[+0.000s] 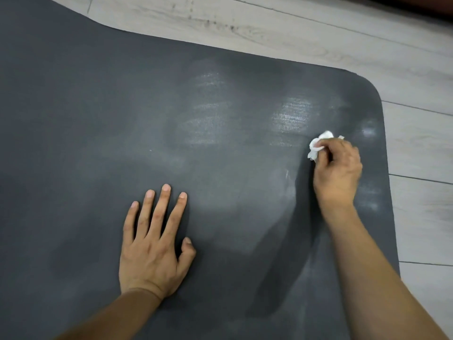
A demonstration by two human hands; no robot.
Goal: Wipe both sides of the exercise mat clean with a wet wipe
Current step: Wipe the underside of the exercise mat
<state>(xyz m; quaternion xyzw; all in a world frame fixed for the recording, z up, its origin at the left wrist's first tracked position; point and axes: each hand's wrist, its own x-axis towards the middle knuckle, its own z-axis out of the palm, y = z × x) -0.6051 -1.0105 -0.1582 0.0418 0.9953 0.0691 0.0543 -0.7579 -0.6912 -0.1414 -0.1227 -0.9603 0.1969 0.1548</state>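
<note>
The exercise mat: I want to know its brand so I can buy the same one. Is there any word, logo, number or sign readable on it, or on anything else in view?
None: no text shows anywhere.
Exercise mat: plain dark grey, only shiny damp streaks, no logo or print.
Wet wipe: plain white, crumpled in the right hand.
Floor: pale wood-grain boards with dark scuffs, not writing.
Left hand: flat on the mat, covering no visible print.

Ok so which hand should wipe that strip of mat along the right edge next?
The right hand, probably. It already grips the crumpled wet wipe close to that edge of the mat, while the left hand lies flat with straight fingers farther in, steadying it.
</note>
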